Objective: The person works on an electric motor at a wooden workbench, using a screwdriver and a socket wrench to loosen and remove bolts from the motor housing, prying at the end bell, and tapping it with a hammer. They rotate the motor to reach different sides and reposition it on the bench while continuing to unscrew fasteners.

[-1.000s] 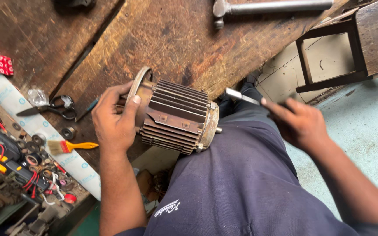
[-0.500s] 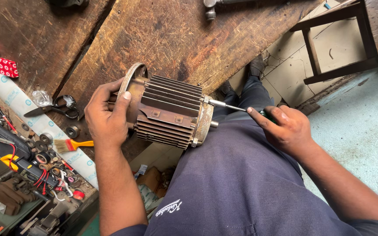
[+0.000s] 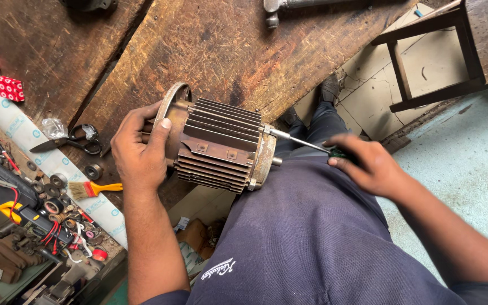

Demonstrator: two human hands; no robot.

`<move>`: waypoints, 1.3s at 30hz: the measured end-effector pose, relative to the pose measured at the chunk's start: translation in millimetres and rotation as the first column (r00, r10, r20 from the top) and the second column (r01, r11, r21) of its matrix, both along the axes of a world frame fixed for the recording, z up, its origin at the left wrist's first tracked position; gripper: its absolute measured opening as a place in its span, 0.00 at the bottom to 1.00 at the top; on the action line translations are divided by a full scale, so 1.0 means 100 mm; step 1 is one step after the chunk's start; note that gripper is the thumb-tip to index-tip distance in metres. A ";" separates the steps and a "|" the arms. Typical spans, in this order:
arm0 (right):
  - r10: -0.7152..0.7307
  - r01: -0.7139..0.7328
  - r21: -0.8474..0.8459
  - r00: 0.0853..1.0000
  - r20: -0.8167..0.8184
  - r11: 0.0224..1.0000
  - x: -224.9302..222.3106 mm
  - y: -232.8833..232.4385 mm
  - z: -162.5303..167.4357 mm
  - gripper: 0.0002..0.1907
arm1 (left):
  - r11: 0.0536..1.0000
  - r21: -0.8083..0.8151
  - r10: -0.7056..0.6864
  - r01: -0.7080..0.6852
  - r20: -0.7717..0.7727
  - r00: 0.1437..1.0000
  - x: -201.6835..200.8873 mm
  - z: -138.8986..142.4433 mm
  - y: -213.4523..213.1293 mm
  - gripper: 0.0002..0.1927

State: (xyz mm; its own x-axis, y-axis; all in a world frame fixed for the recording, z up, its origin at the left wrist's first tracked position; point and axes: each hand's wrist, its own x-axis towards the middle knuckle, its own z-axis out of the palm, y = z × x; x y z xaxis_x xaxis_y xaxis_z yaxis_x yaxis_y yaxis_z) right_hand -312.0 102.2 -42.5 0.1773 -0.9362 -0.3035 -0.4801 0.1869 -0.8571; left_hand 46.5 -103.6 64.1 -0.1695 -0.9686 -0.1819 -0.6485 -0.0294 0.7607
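A rusty finned electric motor (image 3: 218, 144) lies on its side at the edge of a worn wooden workbench (image 3: 216, 51), resting against my lap. My left hand (image 3: 139, 149) grips its round end cover on the left side. My right hand (image 3: 368, 164) holds a screwdriver (image 3: 303, 144) with a dark green handle; its metal tip touches the upper edge of the motor's right end plate. A short shaft stub sticks out of that end plate, just below the screwdriver.
Scissors (image 3: 74, 140), a small brush (image 3: 94, 188) with an orange handle, bearings and red-and-white boxes (image 3: 9, 87) lie on the bench's left part. A cluttered tray of wires and parts (image 3: 24, 226) sits lower left. A wooden stool (image 3: 441, 56) stands upper right, a hammer head (image 3: 272, 14) at top.
My right hand brought the screwdriver from mid-air in to the motor's right end plate. The motor has been turned slightly in my left hand.
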 end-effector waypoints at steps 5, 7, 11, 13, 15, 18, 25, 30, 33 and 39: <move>-0.128 0.075 0.206 0.958 0.258 0.976 -0.10 -0.14 -0.03 0.23 | 1.000 -0.007 -0.008 0.008 0.003 1.000 -0.01 0.00 0.00 0.15; -0.081 0.081 -0.039 0.997 -0.006 0.996 -0.06 -0.12 0.04 0.21 | 1.000 -0.005 -0.003 0.003 0.013 1.000 0.00 0.01 0.01 0.15; -0.164 -0.085 -0.468 0.870 -0.465 0.880 0.02 -0.01 0.16 0.18 | 1.000 -0.007 -0.005 0.005 0.022 1.000 0.00 0.01 0.00 0.15; -0.125 -0.081 -0.405 0.880 -0.458 0.911 0.02 0.00 0.12 0.19 | 1.000 -0.004 0.003 -0.003 0.034 0.999 -0.01 0.02 0.01 0.15; -0.080 0.041 -0.163 0.966 -0.246 0.986 -0.01 -0.04 0.02 0.17 | 1.000 0.007 0.022 -0.023 0.064 0.998 -0.01 0.01 0.01 0.15; -0.189 0.110 0.316 0.954 0.232 0.942 -0.09 -0.15 -0.15 0.15 | 1.000 -0.027 -0.009 0.010 0.059 0.998 -0.01 0.01 0.00 0.15; -0.127 0.069 -0.241 0.965 -0.230 0.968 0.02 -0.03 -0.04 0.21 | 1.000 -0.014 0.003 -0.003 0.044 0.999 -0.01 0.02 0.01 0.16; -0.172 0.021 -0.477 0.946 -0.275 0.879 0.15 0.05 -0.03 0.19 | 1.000 -0.024 -0.012 0.014 0.072 0.997 0.02 0.01 0.01 0.14; -0.133 0.136 -0.046 0.990 0.052 0.990 0.05 0.01 -0.16 0.17 | 1.000 0.006 0.016 -0.017 0.116 0.993 0.04 0.00 0.01 0.14; -0.257 -0.111 0.610 0.837 0.482 0.785 -0.17 -0.28 -0.33 0.18 | 1.000 0.013 0.008 -0.008 -0.022 1.000 0.11 -0.02 0.02 0.13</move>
